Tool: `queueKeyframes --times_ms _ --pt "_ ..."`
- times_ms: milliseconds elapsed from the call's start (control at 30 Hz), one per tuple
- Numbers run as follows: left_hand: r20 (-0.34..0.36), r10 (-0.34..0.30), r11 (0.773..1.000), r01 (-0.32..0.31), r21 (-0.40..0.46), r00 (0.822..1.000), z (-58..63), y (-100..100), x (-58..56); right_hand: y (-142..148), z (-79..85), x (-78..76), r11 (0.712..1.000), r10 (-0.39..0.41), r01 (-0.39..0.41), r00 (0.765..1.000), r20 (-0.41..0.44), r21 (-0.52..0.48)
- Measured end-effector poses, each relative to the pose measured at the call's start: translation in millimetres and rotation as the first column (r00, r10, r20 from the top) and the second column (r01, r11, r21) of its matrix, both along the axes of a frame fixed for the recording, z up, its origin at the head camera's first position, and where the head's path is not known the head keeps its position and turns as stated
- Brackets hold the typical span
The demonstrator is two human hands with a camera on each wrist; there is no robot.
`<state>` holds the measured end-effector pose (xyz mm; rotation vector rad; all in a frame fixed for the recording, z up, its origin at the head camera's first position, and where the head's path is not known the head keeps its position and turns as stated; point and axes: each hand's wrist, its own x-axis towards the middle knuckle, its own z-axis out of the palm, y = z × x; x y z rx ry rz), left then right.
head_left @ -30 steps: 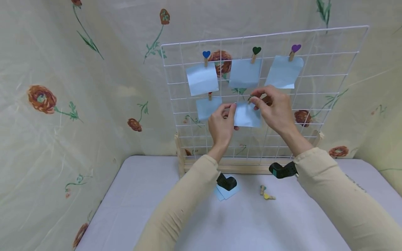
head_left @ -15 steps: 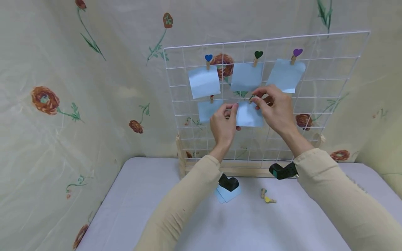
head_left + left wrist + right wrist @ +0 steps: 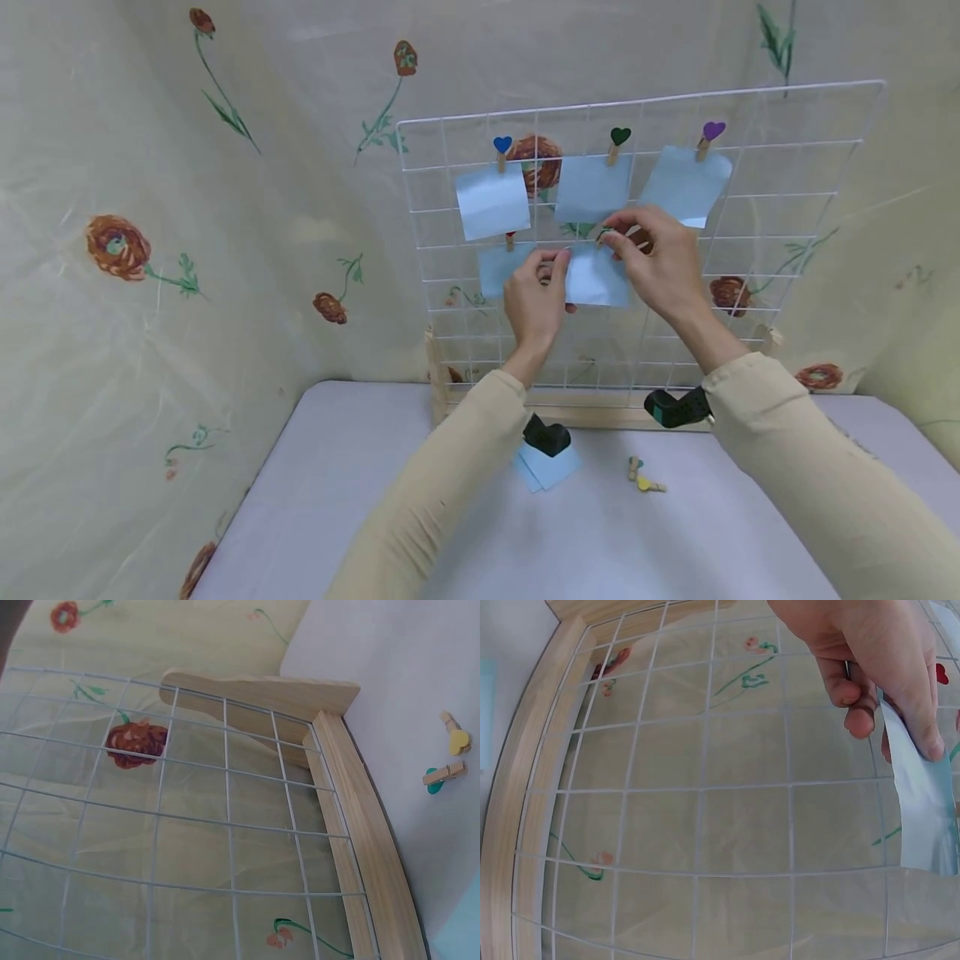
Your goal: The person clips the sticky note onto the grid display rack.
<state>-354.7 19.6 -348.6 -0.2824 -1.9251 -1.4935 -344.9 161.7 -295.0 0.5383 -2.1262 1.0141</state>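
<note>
A blue paper square (image 3: 597, 279) lies against the white wire grid (image 3: 772, 196) in its second row. My left hand (image 3: 535, 300) pinches the paper by its left edge, thumb in front and other fingers behind, as the right wrist view also shows with this hand (image 3: 889, 656) on the paper (image 3: 924, 799). At the paper's top edge my right hand (image 3: 660, 258) pinches a small wooden clothespin (image 3: 602, 237), mostly hidden by the fingers. Other blue squares hang nearby from clothespins with a blue heart (image 3: 502, 145), a green heart (image 3: 620, 135) and a purple heart (image 3: 713, 131).
Another square (image 3: 495, 271) hangs from a red clothespin (image 3: 511, 240), partly behind my left hand. The grid stands in a wooden base (image 3: 592, 414). On the table (image 3: 360, 467) lie blue sheets (image 3: 553, 469), a yellow-heart clothespin (image 3: 649, 484) and a green one (image 3: 634, 468).
The head view has tilted slightly, so the scene sits a little lower. Both hands keep their hold on the paper and the clothespin, with almost no movement against the grid.
</note>
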Motion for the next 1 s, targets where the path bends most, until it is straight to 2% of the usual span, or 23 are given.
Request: queueKeyframes --times_ms 200,333,1000 --pt "-0.012 -0.005 1.0 0.005 -0.025 1.0 -1.4 4.5 -0.8 1.7 0.9 -0.6 1.0 -0.002 0.001 1.0 -0.014 -0.024" --pt "0.005 -0.024 1.0 0.025 -0.006 1.0 -1.8 7.4 0.3 3.3 -0.8 -1.2 1.0 0.002 -0.003 0.999 -0.034 -0.03" --pt "0.031 0.046 0.999 -0.045 -0.026 0.998 1.1 3.9 -4.8 -8.5 3.2 -8.0 1.0 0.006 -0.004 0.998 -0.061 0.027"
